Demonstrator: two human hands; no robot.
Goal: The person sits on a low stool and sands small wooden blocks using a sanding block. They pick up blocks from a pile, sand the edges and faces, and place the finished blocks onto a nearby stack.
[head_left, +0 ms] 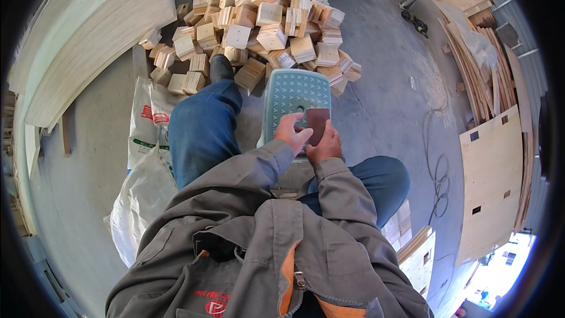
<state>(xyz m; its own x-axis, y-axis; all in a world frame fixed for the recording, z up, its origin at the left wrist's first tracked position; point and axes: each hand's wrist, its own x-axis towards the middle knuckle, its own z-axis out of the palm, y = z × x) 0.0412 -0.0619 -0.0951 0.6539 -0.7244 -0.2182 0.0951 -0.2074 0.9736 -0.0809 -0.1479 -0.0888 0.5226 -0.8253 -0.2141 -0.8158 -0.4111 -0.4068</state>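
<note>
My right hand (325, 145) grips a flat, reddish-brown rectangle that looks like a piece of sandpaper (317, 122), held up over the near end of a teal plastic stool (294, 91). Beside it, my left hand (291, 134) is curled, thumb and forefinger closing toward each other near the sandpaper's left edge. A small dark bit shows between those fingers; I cannot make out what it is. The stool top has raised bumps and a hole, and stands between my legs.
Beyond the stool lies a heap of layered plywood blocks (271, 15), reaching my left shoe. White plastic sacks (138, 200) lie by my left leg. Curved boards (88, 41) stand at left, plywood sheets (491, 182) lean at right, and a cable (438, 182) coils on the floor.
</note>
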